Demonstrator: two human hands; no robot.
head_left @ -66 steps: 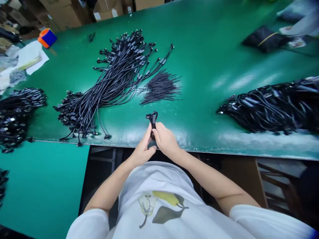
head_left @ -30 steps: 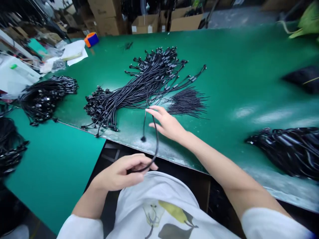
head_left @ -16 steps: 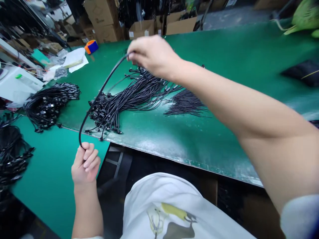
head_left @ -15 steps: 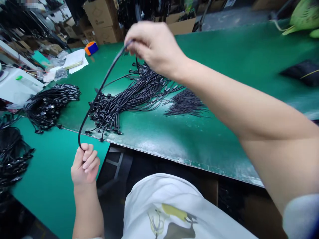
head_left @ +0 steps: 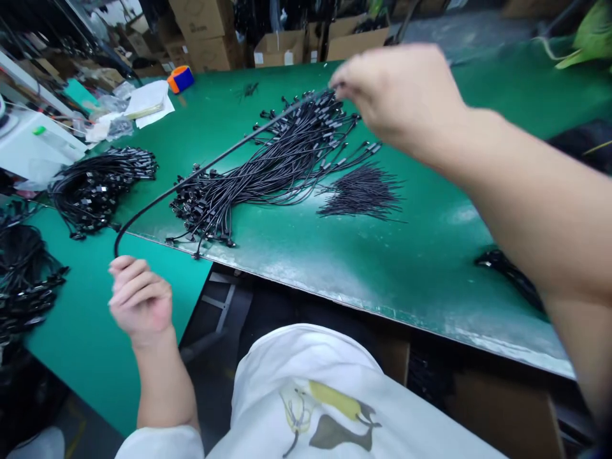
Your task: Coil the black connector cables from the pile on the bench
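Note:
A black cable (head_left: 210, 164) stretches between my two hands above the table. My left hand (head_left: 141, 296), at the lower left, is closed round one end, where the cable bends down into the fist. Higher up and to the right, my right hand (head_left: 396, 89) pinches the other end; its fingertips are slightly blurred. Beneath the cable lies a spread pile of black cables (head_left: 268, 172) with small connectors at their ends. Right of that pile is a bunch of short thin black ties (head_left: 361, 191). Whatever sits inside my left fist is hidden.
More bundled black cables (head_left: 102, 188) lie at the left, and another heap (head_left: 26, 280) on the lower table. Papers (head_left: 148, 102) and an orange-and-blue tape roll (head_left: 180, 79) are at the back left. Cardboard boxes (head_left: 210, 54) stand behind the green table (head_left: 406, 255). A black item (head_left: 511, 274) lies under my right arm.
My right hand has moved right, and my left hand slightly left and down. The cable, arched before, is now drawn out much straighter between them.

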